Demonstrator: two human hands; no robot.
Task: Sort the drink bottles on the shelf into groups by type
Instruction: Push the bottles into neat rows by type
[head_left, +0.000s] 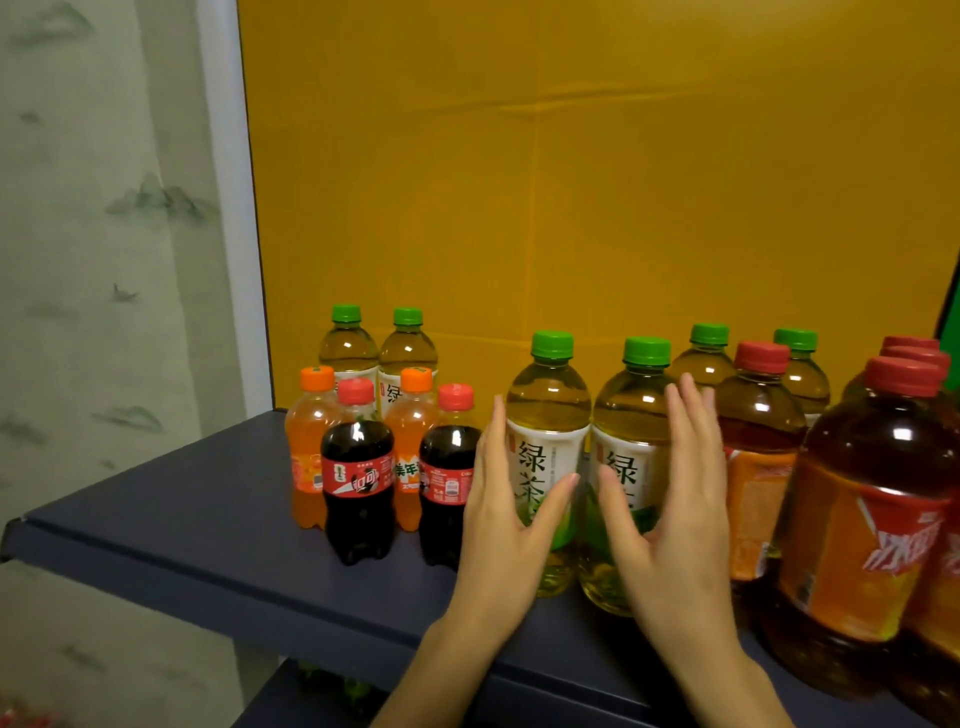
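Observation:
Two green-capped green tea bottles stand side by side at the shelf's front: the left one (548, 415) and the right one (631, 415). My left hand (506, 509) is open just left of the left bottle, thumb across its label. My right hand (675, 514) is open in front of the right bottle's right side. Neither hand grips a bottle. At the left stand two small cola bottles (357, 483) (448, 478) with two orange soda bottles (310, 441) (413, 441) behind them. Red-capped iced tea bottles (872, 514) (758, 457) stand at the right.
More green tea bottles stand at the back left (348, 343) (408, 348) and back right (707, 353) (800, 364). The dark blue shelf (182, 525) has bare surface at its left front. A yellow back panel (571, 182) rises behind; a patterned curtain (93, 260) hangs at left.

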